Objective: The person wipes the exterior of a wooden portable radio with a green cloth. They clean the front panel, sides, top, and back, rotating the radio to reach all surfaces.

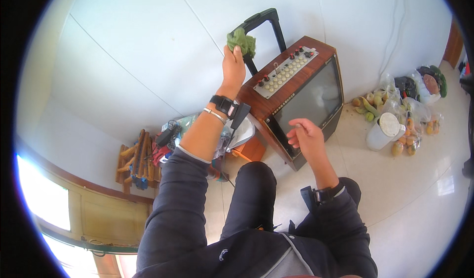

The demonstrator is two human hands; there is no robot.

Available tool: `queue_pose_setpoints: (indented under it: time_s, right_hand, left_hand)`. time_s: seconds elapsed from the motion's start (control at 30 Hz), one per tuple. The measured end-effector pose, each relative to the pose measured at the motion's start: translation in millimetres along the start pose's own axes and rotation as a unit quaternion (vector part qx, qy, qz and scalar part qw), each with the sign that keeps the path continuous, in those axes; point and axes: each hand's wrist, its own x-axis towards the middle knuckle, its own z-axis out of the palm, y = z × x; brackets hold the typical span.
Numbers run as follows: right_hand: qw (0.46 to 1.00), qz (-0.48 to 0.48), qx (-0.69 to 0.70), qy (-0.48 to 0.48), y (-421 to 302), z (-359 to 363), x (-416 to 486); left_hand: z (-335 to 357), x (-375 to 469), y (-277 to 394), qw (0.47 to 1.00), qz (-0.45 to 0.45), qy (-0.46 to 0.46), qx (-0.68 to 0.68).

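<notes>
My left hand [233, 67] grips a crumpled green cloth [241, 42] and presses it against the black pull handle [276, 26]. The handle rises behind a trolley speaker [255, 105] with a wood-grain cabinet, which stands tilted in view near the wall. On its top is a silver control panel [285, 72] with red-capped knobs and rows of pale buttons. A dark screen [314, 100] fills much of the front. In front of that screen's lower left part hovers my right hand [308, 135], its fingers loosely curled and nothing seen in them.
On the floor at right are a white lidded jug [381, 131] and plastic bags of fruit [409, 124]. Wooden folding stools [139, 159] lean by the wall at left, beside piled items and an orange box [250, 150]. A window [44, 189] is at far left.
</notes>
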Motion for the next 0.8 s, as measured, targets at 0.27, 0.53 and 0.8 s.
queue_pose_setpoints:
  time_s: [0.27, 0.53, 0.8]
  right_hand:
    - [1.000, 0.002, -0.017, -0.006, 2, -2, -4]
    - [1.000, 0.000, -0.018, 0.007, -3, -10, -6]
    - [0.997, 0.008, -0.048, -0.056, -9, -15, -15]
  left_hand:
    - [-42, -12, -21, 0.874, 0.014, -0.397, 0.279]
    - [-83, 91, 95, 0.934, 0.116, -0.098, 0.323]
    - [36, 114, 90, 0.815, 0.270, -0.293, 0.420]
